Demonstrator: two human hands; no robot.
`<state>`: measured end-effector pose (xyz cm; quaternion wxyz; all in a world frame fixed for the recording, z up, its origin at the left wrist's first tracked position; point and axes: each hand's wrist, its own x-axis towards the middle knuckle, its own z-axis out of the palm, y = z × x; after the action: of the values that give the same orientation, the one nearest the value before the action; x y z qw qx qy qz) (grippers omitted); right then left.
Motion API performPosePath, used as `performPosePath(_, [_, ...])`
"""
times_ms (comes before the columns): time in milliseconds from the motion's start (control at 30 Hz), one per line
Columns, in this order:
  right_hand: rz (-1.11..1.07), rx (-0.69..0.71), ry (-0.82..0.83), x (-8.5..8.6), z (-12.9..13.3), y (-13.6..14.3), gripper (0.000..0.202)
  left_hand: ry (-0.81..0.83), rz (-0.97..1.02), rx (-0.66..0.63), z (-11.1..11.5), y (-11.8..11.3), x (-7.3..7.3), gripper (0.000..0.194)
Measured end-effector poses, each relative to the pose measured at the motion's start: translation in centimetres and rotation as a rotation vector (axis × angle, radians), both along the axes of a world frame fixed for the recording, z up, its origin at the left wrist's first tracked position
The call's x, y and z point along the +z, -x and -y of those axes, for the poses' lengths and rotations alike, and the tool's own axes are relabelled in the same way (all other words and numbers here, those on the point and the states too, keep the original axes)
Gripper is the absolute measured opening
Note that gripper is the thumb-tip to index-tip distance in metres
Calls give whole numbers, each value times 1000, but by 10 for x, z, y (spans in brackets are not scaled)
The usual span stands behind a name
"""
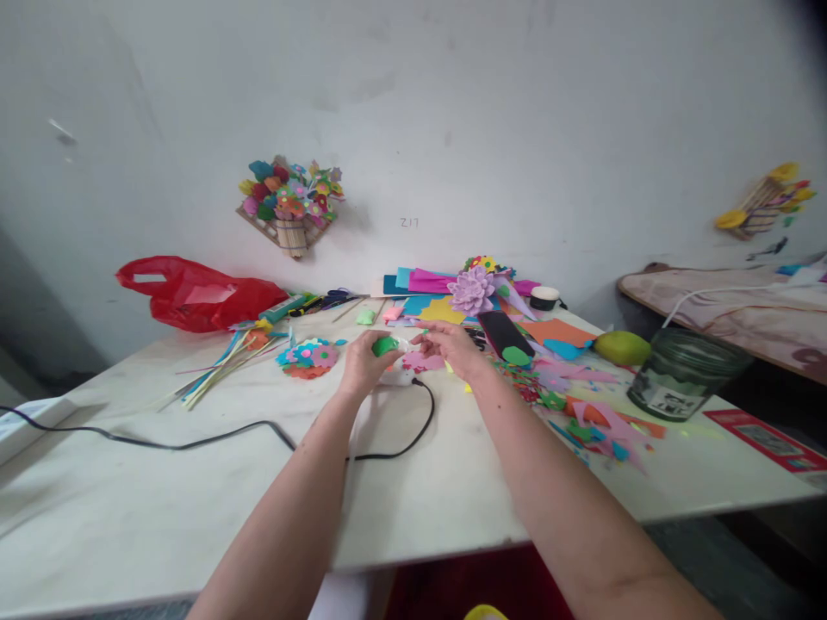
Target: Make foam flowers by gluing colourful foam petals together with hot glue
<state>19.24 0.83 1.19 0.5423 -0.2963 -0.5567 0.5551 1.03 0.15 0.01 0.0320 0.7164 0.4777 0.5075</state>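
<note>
My left hand [363, 362] is closed round a small green item [385, 346] that has clear, whitish wrapping at its right side. Close to its right, my right hand [452, 346] has its fingers bent at the wrapping; whether they pinch anything is too small to tell. Pink cut-out pieces [419, 362] lie just behind and between the hands. Under them, a black cable [388, 455] curves over the white table [413, 508].
Left stand a red plastic bag [200, 297], thin strips [220, 366] and foam flowers [307, 357]. Right are a phone [504, 334], coloured scraps [598, 422], a yellow-green fruit [622, 348] and a glass jar [685, 375]. A lilac flower [472, 289] is at the back.
</note>
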Motion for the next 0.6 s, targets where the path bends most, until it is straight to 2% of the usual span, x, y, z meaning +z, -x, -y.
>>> performPosePath(200, [-93,56,60,3,3,-2,14,13,37,4,2,0,1,33])
performPosePath(500, [-79,16,31,0,-1,-2,32,94,65,10,5,-2,2,37])
performPosePath(600, [-59,13,31,0,-1,0,31,98,69,-4,4,-1,2,38])
